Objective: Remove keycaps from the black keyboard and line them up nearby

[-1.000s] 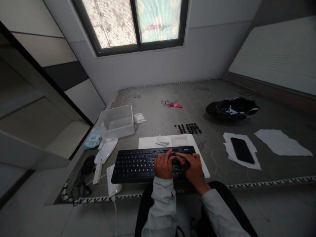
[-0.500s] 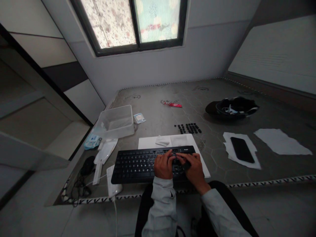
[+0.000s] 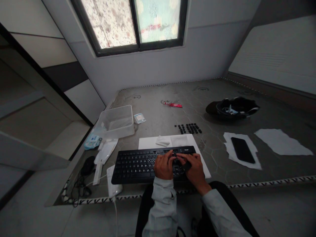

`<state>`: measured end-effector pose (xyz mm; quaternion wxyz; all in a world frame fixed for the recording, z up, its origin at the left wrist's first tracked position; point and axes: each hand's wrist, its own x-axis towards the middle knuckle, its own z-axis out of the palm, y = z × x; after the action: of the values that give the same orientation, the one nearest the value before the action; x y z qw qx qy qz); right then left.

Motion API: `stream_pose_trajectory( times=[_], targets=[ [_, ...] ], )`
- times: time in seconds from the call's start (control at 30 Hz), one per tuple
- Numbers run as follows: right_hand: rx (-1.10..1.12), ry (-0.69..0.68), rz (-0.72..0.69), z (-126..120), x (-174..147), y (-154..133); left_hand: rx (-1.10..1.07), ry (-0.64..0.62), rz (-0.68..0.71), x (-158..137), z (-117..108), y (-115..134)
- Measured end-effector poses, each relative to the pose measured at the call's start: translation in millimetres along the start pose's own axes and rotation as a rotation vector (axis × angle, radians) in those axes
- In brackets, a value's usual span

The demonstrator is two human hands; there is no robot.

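A black keyboard [image 3: 135, 166] lies across the white sheet [image 3: 148, 142], some of its keycaps off and pale key seats showing. My left hand [image 3: 163, 165] rests on its right half, fingers curled down against it. Beside it, my right hand [image 3: 195, 169] is bent over the right end, with thumb and forefinger close together near the left fingertips. A small dark piece [image 3: 187, 165] shows under the right fingers; its kind cannot be made out. Any keycap between the fingertips is hidden. Loose black keycaps [image 3: 191, 127] stand in rows beyond the sheet.
A clear plastic box [image 3: 117, 123] sits at the left, near a white power strip [image 3: 112, 187] and a black adapter [image 3: 88, 165] with tangled cable. Rightward are a phone [image 3: 243, 149] on paper, another paper piece [image 3: 281, 141] and a black cap [image 3: 232, 108]. A red packet [image 3: 174, 105] lies farther back.
Both hands stay at nearly the same spot over the keyboard. The right fingers shift very slightly, and more of the dark piece beneath them shows.
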<state>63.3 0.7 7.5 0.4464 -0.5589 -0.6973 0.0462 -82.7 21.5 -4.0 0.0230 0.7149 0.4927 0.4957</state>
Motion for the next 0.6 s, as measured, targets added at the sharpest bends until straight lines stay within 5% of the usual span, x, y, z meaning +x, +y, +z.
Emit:
stream_pose_trajectory(
  times=[0.6],
  targets=[
    [0.002, 0.005, 0.000, 1.2, -0.2, 0.0, -0.005, -0.022, -0.007, -1.3, 0.1, -1.2]
  ],
)
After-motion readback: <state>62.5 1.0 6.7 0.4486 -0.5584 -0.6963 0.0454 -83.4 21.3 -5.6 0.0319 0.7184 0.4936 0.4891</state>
